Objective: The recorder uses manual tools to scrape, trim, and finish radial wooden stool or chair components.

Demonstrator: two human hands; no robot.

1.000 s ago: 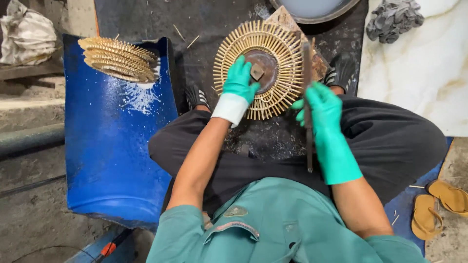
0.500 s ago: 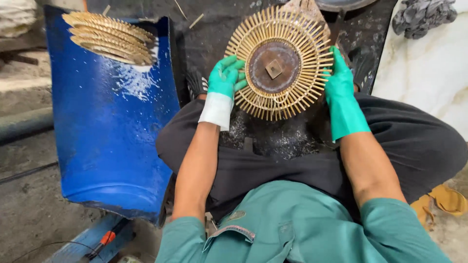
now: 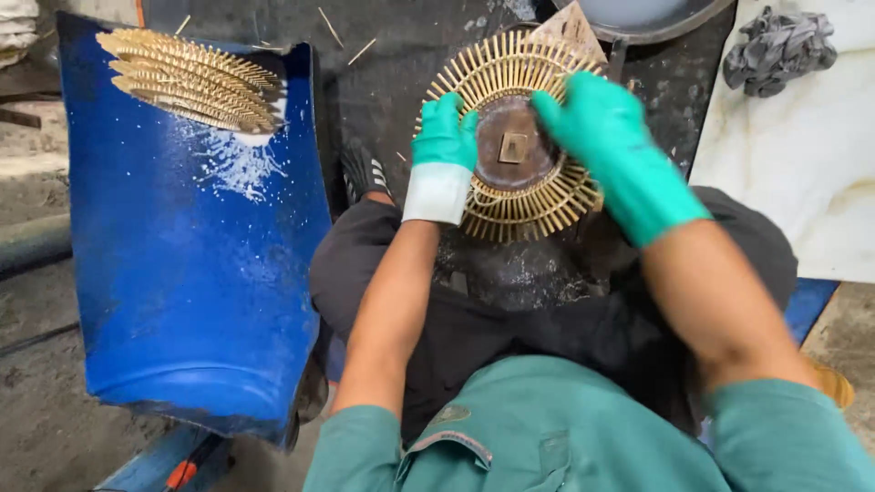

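The head view shows one seated person, seen from above, with two hands in green gloves. The left hand [image 3: 444, 137] grips the left rim of a round brass disc [image 3: 510, 137] with radiating spokes; its fingers are curled together over the spokes, thumb side toward the hub. The right hand [image 3: 602, 137] lies over the disc's right side, fingers close together and bent down across the spokes. The disc is held flat-on to the camera above the person's lap, in front of the dark trousers, with a single rusty hub plate and one small square hole at its centre.

To the left lies one curved blue panel [image 3: 191, 264], trough-like. On its upper end rests a stack of discs [image 3: 187, 77] of the same spoked kind; about four or five, though the exact count cannot be told. White powder [image 3: 239, 164] is scattered just below the stack.

Upper right, one grey rag [image 3: 779, 50] sits on a pale slab [image 3: 802, 164]. One dark bowl rim [image 3: 647, 18] shows at the top edge. A few loose sticks [image 3: 330, 27] lie on the dark floor.
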